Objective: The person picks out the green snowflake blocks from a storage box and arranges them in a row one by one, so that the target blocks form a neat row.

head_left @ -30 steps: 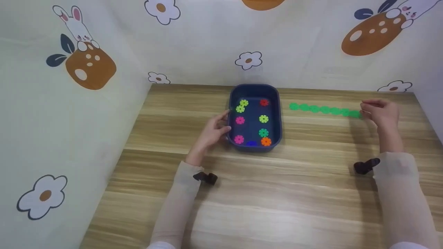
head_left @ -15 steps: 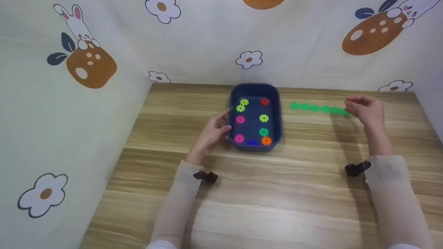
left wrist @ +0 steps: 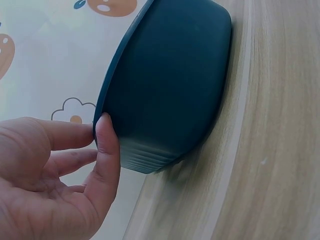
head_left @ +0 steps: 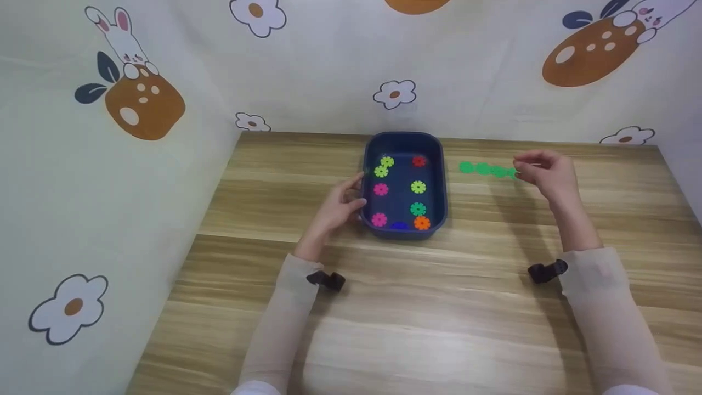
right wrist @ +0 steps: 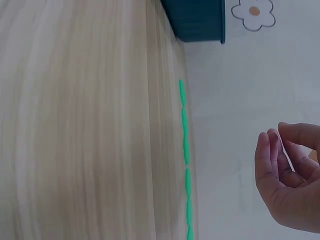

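Note:
A dark blue rectangular basin (head_left: 405,237) stands on the table with several toothed plastic discs lying apart inside it. My left hand (head_left: 335,208) pinches the basin's left rim; in the left wrist view the thumb lies on the outer wall (left wrist: 165,75) and the index finger reaches over the edge. To the basin's right lies a row of green discs (head_left: 483,169). My right hand (head_left: 548,174) hovers over this row and covers part of it in the head view. Its fingers (right wrist: 263,155) are loosely bent, with nothing visible between them.
In the basin are yellow-green (head_left: 418,187), red (head_left: 419,161), pink (head_left: 379,219), green (head_left: 418,209), orange (head_left: 422,223) and blue (head_left: 400,225) discs. A patterned cloth wall (head_left: 318,66) rises behind the wooden table (head_left: 395,307) and at its sides.
My right hand has moved left along the green row, from its right end towards the basin. My left hand keeps its hold on the basin, which stays in place.

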`<state>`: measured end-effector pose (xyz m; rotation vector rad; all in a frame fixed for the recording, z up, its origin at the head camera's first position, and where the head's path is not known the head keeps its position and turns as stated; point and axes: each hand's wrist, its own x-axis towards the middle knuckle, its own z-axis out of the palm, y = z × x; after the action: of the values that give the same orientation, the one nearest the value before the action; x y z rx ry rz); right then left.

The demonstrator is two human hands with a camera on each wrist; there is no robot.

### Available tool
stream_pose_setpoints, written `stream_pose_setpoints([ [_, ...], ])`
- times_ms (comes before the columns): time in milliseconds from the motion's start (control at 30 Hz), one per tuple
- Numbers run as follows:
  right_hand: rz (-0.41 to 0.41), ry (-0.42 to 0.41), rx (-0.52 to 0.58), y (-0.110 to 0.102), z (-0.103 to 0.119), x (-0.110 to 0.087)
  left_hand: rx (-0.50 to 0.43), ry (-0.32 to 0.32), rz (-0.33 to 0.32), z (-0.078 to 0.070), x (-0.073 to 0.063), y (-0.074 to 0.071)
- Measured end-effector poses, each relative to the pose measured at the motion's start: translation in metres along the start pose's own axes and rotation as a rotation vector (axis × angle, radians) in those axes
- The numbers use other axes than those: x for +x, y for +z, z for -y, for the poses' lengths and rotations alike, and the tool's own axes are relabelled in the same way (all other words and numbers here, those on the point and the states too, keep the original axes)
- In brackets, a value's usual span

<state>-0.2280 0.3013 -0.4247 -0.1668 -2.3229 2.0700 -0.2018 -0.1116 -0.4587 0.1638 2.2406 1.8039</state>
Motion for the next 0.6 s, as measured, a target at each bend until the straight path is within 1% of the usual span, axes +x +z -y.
stream_pose_setpoints([
  [167, 0.072, -0.015, 0.037, 0.017, 0.002, -0.003, -0.007, -0.015, -0.002, 0.000, 0.000, 0.000],
  [267, 0.117, -0.020, 0.041, 0.028, 0.003, -0.004, -0.007, -0.019, -0.007, 0.000, 0.000, 0.001],
  [467, 0.166, -0.047, -0.030, 0.050, 0.003, -0.006, -0.008, -0.025, -0.014, 0.000, -0.001, 0.000],
  [600, 0.199, -0.074, -0.047, 0.066, 0.005, -0.009, -0.007, -0.015, -0.009, 0.000, -0.002, 0.000],
])
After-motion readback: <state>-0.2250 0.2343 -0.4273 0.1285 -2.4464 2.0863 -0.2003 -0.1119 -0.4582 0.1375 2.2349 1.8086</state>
